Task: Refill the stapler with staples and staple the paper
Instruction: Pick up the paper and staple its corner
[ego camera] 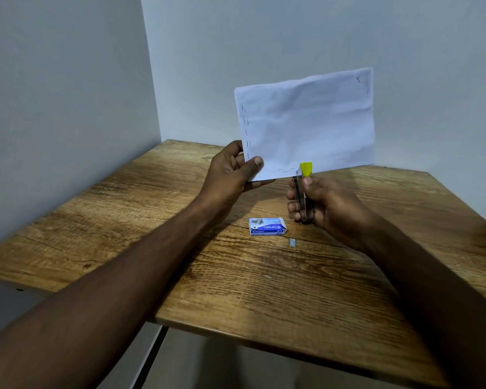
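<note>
My left hand (233,171) pinches the lower left corner of a white sheet of paper (306,122) and holds it upright above the table. Rows of staples run along the paper's left and bottom edges. My right hand (323,203) grips a small stapler (303,192) with a yellow top, pointing up. The stapler's jaw sits on the paper's bottom edge, just right of the staple row. A blue staple box (267,226) lies on the wooden table (264,290) below my hands.
A small strip of staples (292,242) lies on the table to the right of the box. A loose staple (238,212) lies left of the box. Grey walls meet in a corner behind the table. The table's front edge runs diagonally below my arms.
</note>
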